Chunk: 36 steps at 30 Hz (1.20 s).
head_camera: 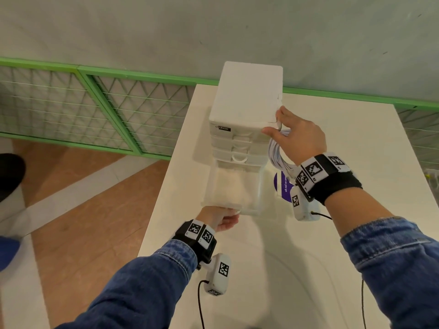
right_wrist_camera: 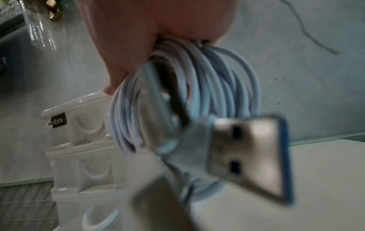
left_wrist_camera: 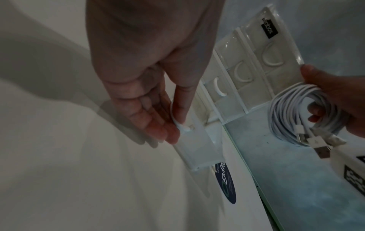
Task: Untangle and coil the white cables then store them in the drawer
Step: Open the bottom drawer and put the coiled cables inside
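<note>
Most work looks done: right hand [head_camera: 298, 136] grips coiled white cables [left_wrist_camera: 300, 114] at three o'clock of the drawer unit [head_camera: 247, 96]; left hand [head_camera: 222, 219] pinches the open bottom drawer's [head_camera: 234, 188] handle. Storing remains.

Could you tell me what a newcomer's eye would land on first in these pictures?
Probably the white drawer unit standing on the white table, its bottom drawer pulled out by the left hand at the handle. Next, the coiled white cables gripped in the right hand beside the unit, USB plugs dangling.
</note>
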Available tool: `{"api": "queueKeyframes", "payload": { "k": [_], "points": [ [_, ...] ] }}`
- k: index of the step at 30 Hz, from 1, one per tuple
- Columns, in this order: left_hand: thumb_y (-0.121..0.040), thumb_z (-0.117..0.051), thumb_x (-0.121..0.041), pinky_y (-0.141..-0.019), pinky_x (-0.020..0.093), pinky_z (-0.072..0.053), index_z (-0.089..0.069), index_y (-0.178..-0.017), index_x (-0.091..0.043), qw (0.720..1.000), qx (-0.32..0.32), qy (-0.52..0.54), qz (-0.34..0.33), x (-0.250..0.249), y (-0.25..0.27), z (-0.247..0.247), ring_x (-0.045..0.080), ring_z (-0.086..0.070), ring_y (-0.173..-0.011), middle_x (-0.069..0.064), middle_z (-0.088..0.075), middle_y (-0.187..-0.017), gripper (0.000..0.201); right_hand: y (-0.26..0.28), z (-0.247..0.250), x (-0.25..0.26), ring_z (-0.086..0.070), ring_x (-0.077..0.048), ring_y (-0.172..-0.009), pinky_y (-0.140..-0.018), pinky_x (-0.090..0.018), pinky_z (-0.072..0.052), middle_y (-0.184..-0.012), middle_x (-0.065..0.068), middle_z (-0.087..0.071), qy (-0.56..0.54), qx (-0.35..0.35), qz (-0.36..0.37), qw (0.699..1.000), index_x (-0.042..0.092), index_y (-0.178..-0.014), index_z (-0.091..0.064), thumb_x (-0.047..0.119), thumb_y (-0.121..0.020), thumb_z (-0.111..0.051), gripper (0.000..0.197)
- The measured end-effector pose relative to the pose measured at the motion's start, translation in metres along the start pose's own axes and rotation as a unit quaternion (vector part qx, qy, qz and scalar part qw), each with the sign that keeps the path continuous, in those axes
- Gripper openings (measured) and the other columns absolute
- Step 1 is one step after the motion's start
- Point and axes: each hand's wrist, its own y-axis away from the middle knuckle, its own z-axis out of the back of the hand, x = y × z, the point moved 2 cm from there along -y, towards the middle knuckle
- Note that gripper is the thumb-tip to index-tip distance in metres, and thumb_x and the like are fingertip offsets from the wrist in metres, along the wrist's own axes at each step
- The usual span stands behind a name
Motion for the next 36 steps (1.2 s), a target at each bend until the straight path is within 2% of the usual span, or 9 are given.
{"api": "queueKeyframes", "payload": {
  "k": [5,7,10,13,17,20,23,31,36],
  "points": [
    [-0.084,-0.07,-0.023,-0.055,0.018,-0.053,-0.061,-0.09,-0.004,0.993,0.006,-0.119,0.012,-0.009,0.011,0.005,0.011,-0.061,-0.061,0.006,-0.064,-0.076,0.021,0.014,-0.006,-0.001,-0.05,-0.011,-0.12,-0.091,-0.029,-0.042,-0.141,0.008,-0.045,-0.055,-0.066,-0.027,0.996,0.025,-0.125,-0.054,0.06,-0.082,-0.052,0.055],
    [-0.085,-0.068,-0.031,-0.055,0.02,-0.051,-0.062,-0.08,-0.007,0.977,0.024,-0.211,0.012,-0.016,0.02,0.011,0.011,-0.061,-0.056,0.005,-0.066,-0.072,0.025,0.031,-0.012,0.003,-0.058,-0.012,-0.097,-0.076,-0.024,-0.043,-0.115,0.004,-0.06,-0.133,-0.144,-0.037,0.98,0.019,-0.102,-0.062,0.055,-0.082,-0.058,0.041],
    [-0.088,-0.062,-0.037,-0.06,0.025,-0.051,-0.066,-0.082,-0.006,0.964,-0.005,-0.236,-0.125,-0.036,0.029,0.018,0.014,-0.063,-0.057,0.006,-0.07,-0.075,0.032,0.053,-0.04,0.011,-0.054,-0.014,-0.074,-0.068,-0.024,-0.038,-0.082,0.001,-0.06,-0.24,-0.164,-0.099,0.952,0.015,-0.077,-0.057,0.051,-0.081,-0.06,0.036],
    [-0.094,-0.048,-0.045,-0.075,0.032,-0.051,-0.058,-0.106,-0.013,0.943,-0.061,-0.217,-0.243,-0.058,0.035,0.012,0.014,-0.062,-0.078,0.003,-0.067,-0.095,0.036,0.059,-0.082,0.015,-0.054,-0.013,-0.072,-0.066,-0.025,-0.034,-0.072,0.006,-0.059,-0.323,-0.124,-0.211,0.914,0.016,-0.076,-0.056,0.05,-0.082,-0.06,0.035],
    [-0.096,-0.042,-0.044,-0.086,0.029,-0.045,-0.04,-0.137,-0.016,0.92,-0.041,-0.309,-0.239,-0.066,0.025,0.001,0.021,-0.057,-0.11,0.007,-0.057,-0.123,0.05,0.056,-0.129,0.014,-0.061,-0.029,-0.073,-0.07,-0.04,-0.05,-0.069,-0.001,-0.059,-0.369,-0.1,-0.312,0.87,0.022,-0.07,-0.051,0.054,-0.082,-0.057,0.035],
    [-0.098,-0.046,-0.028,-0.083,0.02,-0.036,-0.037,-0.14,-0.01,0.874,-0.056,-0.401,-0.267,-0.067,0.015,-0.001,0.02,-0.052,-0.116,0.01,-0.052,-0.133,0.047,0.053,-0.146,0.012,-0.063,-0.032,-0.074,-0.074,-0.044,-0.053,-0.071,-0.006,-0.061,-0.364,-0.088,-0.334,0.865,0.022,-0.071,-0.051,0.056,-0.083,-0.052,0.036],
    [-0.095,-0.05,-0.026,-0.096,0.03,-0.039,-0.036,-0.14,-0.01,0.832,-0.076,-0.478,-0.27,-0.069,-0.001,-0.003,0.029,-0.049,-0.123,0.013,-0.049,-0.135,0.05,0.051,-0.156,0.01,-0.064,-0.034,-0.075,-0.074,-0.044,-0.052,-0.072,-0.008,-0.062,-0.363,-0.07,-0.357,0.858,0.023,-0.07,-0.05,0.058,-0.085,-0.046,0.038],
    [-0.095,-0.048,-0.014,-0.084,0.032,-0.043,-0.056,-0.115,0.0,0.694,-0.148,-0.656,-0.256,-0.088,-0.02,-0.02,0.032,-0.057,-0.108,0.019,-0.06,-0.117,0.026,0.049,-0.145,0.013,-0.055,-0.033,-0.108,-0.088,-0.034,-0.039,-0.115,-0.018,-0.061,-0.287,0.038,-0.286,0.913,0.003,-0.116,-0.054,0.022,-0.1,-0.027,0.036],
    [-0.092,-0.044,-0.003,-0.086,0.032,-0.045,-0.061,-0.109,0.001,0.652,-0.16,-0.699,-0.247,-0.089,-0.021,-0.032,0.03,-0.058,-0.109,0.017,-0.062,-0.116,0.024,0.05,-0.135,0.012,-0.058,-0.033,-0.099,-0.072,-0.031,-0.038,-0.102,-0.018,-0.063,-0.109,0.106,-0.184,0.971,0.002,-0.104,-0.052,0.018,-0.099,-0.03,0.028]
  ]
}}
